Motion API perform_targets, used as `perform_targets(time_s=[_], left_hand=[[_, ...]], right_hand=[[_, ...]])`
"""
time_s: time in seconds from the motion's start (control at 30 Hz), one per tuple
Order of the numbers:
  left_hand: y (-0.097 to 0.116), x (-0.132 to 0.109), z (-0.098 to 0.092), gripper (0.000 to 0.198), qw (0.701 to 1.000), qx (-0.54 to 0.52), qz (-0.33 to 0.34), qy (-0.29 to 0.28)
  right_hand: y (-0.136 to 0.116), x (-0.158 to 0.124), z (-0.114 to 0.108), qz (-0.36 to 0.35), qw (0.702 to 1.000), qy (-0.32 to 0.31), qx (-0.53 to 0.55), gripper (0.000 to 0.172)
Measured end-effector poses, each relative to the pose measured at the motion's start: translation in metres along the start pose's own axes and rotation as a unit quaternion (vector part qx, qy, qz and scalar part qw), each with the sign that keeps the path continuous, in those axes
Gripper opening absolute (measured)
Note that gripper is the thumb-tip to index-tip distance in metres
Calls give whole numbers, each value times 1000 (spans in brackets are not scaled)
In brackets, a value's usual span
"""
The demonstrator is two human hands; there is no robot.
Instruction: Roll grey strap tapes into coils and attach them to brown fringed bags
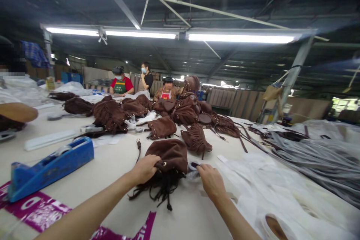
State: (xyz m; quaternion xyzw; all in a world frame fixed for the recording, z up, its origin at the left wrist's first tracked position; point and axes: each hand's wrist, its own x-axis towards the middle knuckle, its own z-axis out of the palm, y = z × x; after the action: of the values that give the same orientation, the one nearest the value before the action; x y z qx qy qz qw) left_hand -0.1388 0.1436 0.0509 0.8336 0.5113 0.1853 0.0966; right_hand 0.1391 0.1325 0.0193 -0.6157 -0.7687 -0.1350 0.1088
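My left hand (pixel 144 169) is closed on the edge of a dark brown drawstring bag (pixel 171 153), its fingers around the fabric near a small gold-coloured fitting. Black fringe (pixel 165 185) hangs from the bag onto the table, and a strap with a buckle (pixel 138 144) lies to its left. To the right of the bag, my right hand (pixel 211 180) has its fingers closed at a small dark piece (pixel 194 165) beside clear, greyish material. What that piece is, I cannot make out. Just beyond lie another gathered brown bag (pixel 196 138) and a smaller one (pixel 161 127).
A blue tape dispenser (pixel 52 167) stands at left on purple printed plastic (pixel 36 210). Brown bags are heaped (pixel 185 108) farther back. White sheeting (pixel 261 191) and grey-wrapped straps (pixel 303 153) cover the right side. Several people are across the table, one in a green apron (pixel 120 86).
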Motion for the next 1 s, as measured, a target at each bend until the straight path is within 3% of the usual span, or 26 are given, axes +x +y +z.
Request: perform_targets(time_s=[0.03, 0.2, 0.37, 0.43, 0.5, 0.7, 0.8, 0.9, 1.0], left_hand=[[5, 10, -2, 30, 1000, -11, -23, 4], [26, 41, 1, 49, 996, -40, -81, -1], [46, 33, 19, 37, 997, -24, -73, 2], [50, 28, 23, 34, 998, -6, -63, 13], [48, 25, 24, 30, 998, 14, -54, 24], [18, 20, 6, 27, 998, 48, -26, 32], [1, 4, 2, 31, 999, 33, 38, 6], [-19, -11, 12, 55, 995, 42, 89, -26], [-41, -13, 30, 49, 995, 82, 51, -21]], right_hand=[[-1, 4, -2, 15, 1000, 11, 3, 30], [-26, 6, -14, 44, 996, 59, 53, 28], [-60, 7, -8, 49, 984, 125, 120, 68], [-68, 16, -3, 83, 981, 116, 128, 73], [-70, 28, 2, 92, 980, 96, 146, 67], [-36, 59, 7, 34, 975, 67, 207, 48], [-18, 63, 6, 28, 966, 81, 244, 44], [-14, 61, 8, 25, 959, 90, 266, 38], [-24, 66, 14, 35, 958, 106, 266, 36]])
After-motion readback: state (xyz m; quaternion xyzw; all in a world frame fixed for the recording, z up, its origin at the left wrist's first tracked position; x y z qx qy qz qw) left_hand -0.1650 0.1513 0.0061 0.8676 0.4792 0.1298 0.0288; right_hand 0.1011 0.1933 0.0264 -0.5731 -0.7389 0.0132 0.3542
